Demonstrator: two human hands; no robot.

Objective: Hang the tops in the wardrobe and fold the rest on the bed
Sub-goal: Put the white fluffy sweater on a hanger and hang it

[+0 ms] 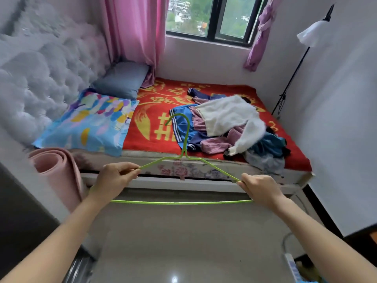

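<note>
I hold a green wire hanger (pixel 184 148) flat in front of me, its hook pointing toward the bed. My left hand (pixel 114 178) grips its left shoulder and my right hand (pixel 259 189) grips its right shoulder. On the bed's red blanket (pixel 155 121) lies a heap of clothes: a fluffy white sweater (pixel 228 117) on top, a blue track garment with white stripes (pixel 181 127) under it, a pink garment (pixel 216 142), and dark teal and grey pieces (pixel 267 150) at the right. No wardrobe shows in this view.
A colourful patterned sheet (pixel 87 123) and a grey pillow (pixel 122 79) lie at the bed's left, by the tufted headboard. A rolled pink mat (pixel 57 172) leans at the bed's near-left corner. A lamp stand (pixel 293 76) is at the right wall; a power strip (pixel 293 266) lies on the floor.
</note>
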